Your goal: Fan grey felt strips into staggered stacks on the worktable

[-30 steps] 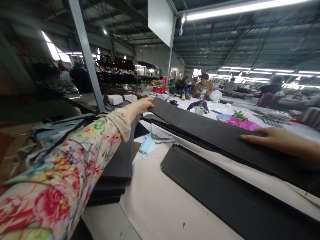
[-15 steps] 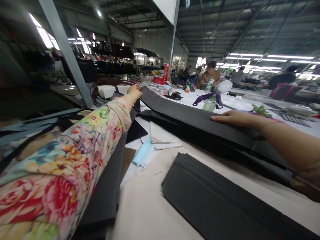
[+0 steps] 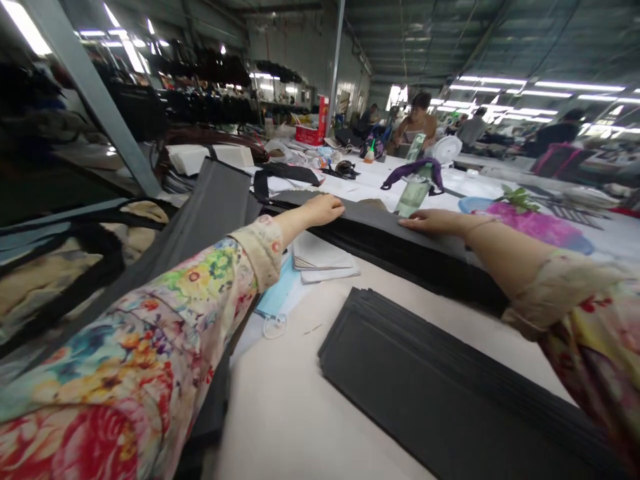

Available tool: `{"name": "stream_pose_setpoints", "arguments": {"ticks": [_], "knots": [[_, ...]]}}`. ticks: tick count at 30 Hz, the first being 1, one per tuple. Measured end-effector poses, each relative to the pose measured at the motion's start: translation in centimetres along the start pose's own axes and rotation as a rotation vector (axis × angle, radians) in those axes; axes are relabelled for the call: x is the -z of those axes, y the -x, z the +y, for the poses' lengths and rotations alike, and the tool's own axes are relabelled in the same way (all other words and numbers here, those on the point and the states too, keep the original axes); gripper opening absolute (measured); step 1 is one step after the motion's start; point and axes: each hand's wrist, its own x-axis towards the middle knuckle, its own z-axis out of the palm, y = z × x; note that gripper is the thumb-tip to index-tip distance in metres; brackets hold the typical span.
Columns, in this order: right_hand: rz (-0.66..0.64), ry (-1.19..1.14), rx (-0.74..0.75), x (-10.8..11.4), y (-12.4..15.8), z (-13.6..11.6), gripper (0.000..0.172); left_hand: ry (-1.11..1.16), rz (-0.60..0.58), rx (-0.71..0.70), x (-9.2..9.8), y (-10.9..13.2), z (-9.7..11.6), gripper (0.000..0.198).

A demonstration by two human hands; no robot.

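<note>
My left hand point(image 3: 323, 209) lies on top of the far pile of dark grey strips point(image 3: 370, 215), its fingers pointing right and close together. Farther right on the same pile rests my right hand point(image 3: 435, 221), palm down with fingers stretched out. Neither hand shows anything lifted; the undersides of the fingers are hidden. Beyond my left forearm, a long dark grey strip point(image 3: 220, 193) slants down to the left, partly covered by my sleeve. Closer to me lies another neat stack of dark strips point(image 3: 425, 373) on the pale tabletop point(image 3: 280, 413).
Folded white cloths point(image 3: 323, 257) and a blue face mask point(image 3: 275, 293) lie left of the far pile. Behind it stand a green bottle point(image 3: 414, 193) with a purple strap and a plant point(image 3: 520, 198) by pink plastic. A metal post point(image 3: 95, 93) rises at left. People work farther back.
My left hand has let go of the raised strip end and moved right along the pile, nearer my right hand. A dark strip now shows slanting at the left. The view has shifted slightly.
</note>
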Motion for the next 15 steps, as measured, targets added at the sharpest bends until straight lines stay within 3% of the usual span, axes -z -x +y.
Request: {"name": "stream_pose_setpoints", "arguments": {"ticks": [5,8,12,15], "knots": [[0.093,0.05,0.062,0.4,3.5,-2.6,0.058,-0.13,-0.047,0.032,0.6,2.0,2.2,0.035],[0.045,0.02,0.136,1.7,7.1,-4.0,0.061,-0.174,-0.057,0.02,1.7,3.0,4.8,0.04],[-0.15,-0.066,0.17,2.0,14.4,-2.2,0.055,-0.166,-0.074,-0.139,2.6,6.6,10.9,0.045],[-0.249,-0.092,0.072,0.3,20.3,1.0,0.061,-0.149,-0.23,-0.4,1.5,12.1,16.2,0.053]]}}
